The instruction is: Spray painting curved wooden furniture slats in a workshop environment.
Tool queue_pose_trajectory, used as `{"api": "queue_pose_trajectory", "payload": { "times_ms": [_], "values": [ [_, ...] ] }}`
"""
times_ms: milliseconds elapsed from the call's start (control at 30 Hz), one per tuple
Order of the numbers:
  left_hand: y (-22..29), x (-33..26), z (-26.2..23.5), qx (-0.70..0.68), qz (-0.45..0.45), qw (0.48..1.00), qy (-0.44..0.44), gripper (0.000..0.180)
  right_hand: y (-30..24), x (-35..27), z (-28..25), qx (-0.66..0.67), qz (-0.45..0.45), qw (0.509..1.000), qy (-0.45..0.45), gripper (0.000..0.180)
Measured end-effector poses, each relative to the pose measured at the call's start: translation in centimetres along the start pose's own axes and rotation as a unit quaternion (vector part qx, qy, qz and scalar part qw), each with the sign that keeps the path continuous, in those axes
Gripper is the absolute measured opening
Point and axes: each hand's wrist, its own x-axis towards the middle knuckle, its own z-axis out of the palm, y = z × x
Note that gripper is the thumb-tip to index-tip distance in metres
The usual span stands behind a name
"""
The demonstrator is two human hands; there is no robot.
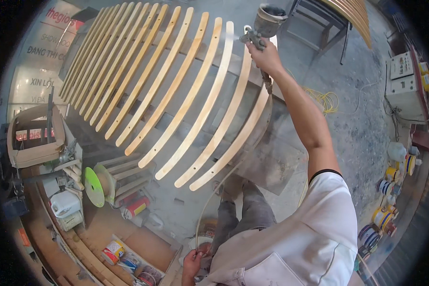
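My right hand (pixel 269 58) is closed around a spray gun (pixel 254 38) with a dark, paint-crusted cup (pixel 270 20) on top. The arm reaches far forward, over the upper ends of the rightmost slats. A pale haze hangs by the nozzle, which points left. Long curved wooden slats (pixel 199 95) lie side by side in a fanned row, several with small dark holes near their ends. From the gun's handle an air hose (pixel 234 167) curves down to my left hand (pixel 191 265), which grips it low beside my body.
At left stand a green-rimmed spool (pixel 95 186), a white jug (pixel 65 204) and a cardboard box (pixel 37 136). Below them sits a paint can (pixel 113 251). Paint tins (pixel 383 217) line the right wall under a control box (pixel 405 78). A coiled yellow hose (pixel 325 101) lies on the floor.
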Motion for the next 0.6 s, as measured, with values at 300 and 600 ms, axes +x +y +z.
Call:
{"api": "queue_pose_trajectory", "payload": {
  "times_ms": [300,600],
  "values": [
    [-8.6,1.1,-2.1,-0.039,-0.031,0.999,0.018,0.024,-1.7,-15.4,0.1,0.064,0.069,0.991,-0.095,0.029],
    [-19.4,2.5,-3.6,-0.047,-0.038,0.998,0.008,0.023,-7.1,-30.8,5.2,0.087,0.015,0.987,-0.133,0.021]
  ]
}}
